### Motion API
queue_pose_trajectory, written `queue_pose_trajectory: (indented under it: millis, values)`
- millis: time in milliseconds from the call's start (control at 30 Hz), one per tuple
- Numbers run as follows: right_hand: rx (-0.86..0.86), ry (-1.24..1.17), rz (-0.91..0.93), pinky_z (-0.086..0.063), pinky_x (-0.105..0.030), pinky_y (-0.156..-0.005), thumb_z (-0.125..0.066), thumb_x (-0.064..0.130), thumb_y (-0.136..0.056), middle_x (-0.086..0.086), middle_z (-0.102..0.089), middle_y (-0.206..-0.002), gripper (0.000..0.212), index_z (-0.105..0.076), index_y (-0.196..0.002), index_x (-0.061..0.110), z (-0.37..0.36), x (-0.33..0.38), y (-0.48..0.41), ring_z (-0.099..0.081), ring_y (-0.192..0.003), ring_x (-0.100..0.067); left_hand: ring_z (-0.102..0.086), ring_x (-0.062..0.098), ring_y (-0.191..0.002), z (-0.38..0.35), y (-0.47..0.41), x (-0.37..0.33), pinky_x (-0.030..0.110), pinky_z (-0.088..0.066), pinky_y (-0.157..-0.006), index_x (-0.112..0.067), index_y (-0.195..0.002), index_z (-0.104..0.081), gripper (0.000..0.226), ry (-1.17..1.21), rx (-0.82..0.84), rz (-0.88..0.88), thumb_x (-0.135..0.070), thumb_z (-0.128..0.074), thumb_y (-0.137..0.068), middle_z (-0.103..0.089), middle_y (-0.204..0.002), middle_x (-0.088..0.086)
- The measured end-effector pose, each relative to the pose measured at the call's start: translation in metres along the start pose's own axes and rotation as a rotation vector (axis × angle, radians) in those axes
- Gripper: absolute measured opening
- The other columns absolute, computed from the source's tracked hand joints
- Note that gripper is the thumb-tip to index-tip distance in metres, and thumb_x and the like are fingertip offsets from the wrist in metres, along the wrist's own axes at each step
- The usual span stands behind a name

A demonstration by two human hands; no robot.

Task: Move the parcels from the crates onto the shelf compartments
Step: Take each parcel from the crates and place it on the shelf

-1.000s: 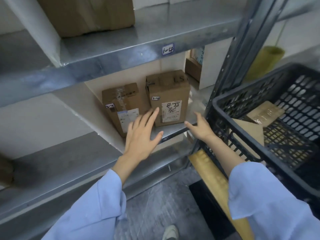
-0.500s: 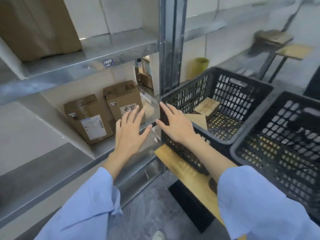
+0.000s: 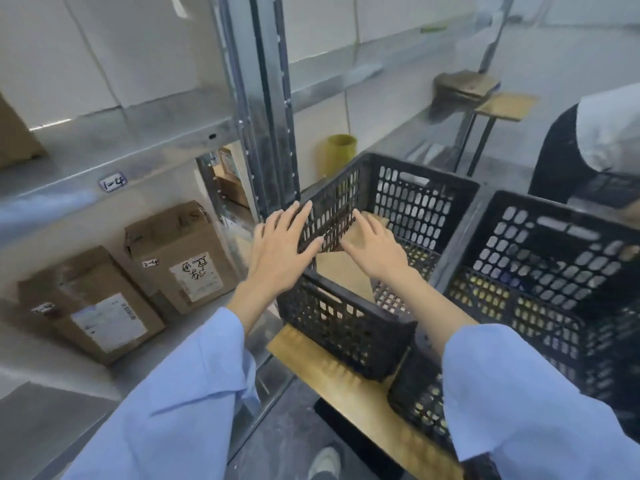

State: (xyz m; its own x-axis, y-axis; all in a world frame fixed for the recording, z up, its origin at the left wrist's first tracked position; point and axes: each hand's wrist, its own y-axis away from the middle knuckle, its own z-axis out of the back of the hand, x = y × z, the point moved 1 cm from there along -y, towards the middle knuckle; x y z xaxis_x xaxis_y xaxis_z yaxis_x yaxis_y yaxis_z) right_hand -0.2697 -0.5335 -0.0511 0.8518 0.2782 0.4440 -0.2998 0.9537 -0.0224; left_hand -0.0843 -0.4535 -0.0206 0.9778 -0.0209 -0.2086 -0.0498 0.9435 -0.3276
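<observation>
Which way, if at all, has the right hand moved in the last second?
Yes. The right hand went from outside the left crate, by the shelf edge, rightward over its rim; it is now above the parcel inside.

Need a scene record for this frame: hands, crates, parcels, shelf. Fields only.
left hand: open, fingers spread, at the near crate's left wall; contact unclear
right hand: open, over the near crate, just above a brown parcel
held: nothing
shelf compartment: left box and right box, side by side
second crate: right of the near one, contents unclear
</observation>
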Motion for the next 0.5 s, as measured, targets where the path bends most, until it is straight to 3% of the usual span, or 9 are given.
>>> queue_pose_trajectory:
  millis: [233,500]
  values:
    - [-0.046,-0.117,-0.21,-0.029,-0.052,-0.114,-0.045,0.055,-0.097,-0.004,-0.013,-0.165,0.076,-0.003,-0.157,0.034,-0.022,-0.048,-0.073,-0.023,-0.146,-0.036,-0.024,0.022,-0.145,-0.065,-0.102,0.0,0.045,-0.02,-0.115,-0.032,-0.156,-0.016,0.067,0.053,0.112,-0.077,-0.058,-0.037,-0.098,-0.023,-0.161,-0.003]
    - [-0.078,-0.183,-0.413,-0.034,-0.055,-0.111,-0.052,0.06,-0.091,-0.008,-0.022,-0.16,0.088,-0.002,-0.158,0.031,-0.072,-0.098,-0.123,-0.027,-0.144,-0.036,-0.029,0.029,-0.144,-0.171,-0.169,-0.001,0.047,-0.025,-0.115,-0.028,-0.157,-0.014,0.073,0.181,0.405,-0.052,-0.054,-0.044,-0.095,-0.025,-0.161,0.005]
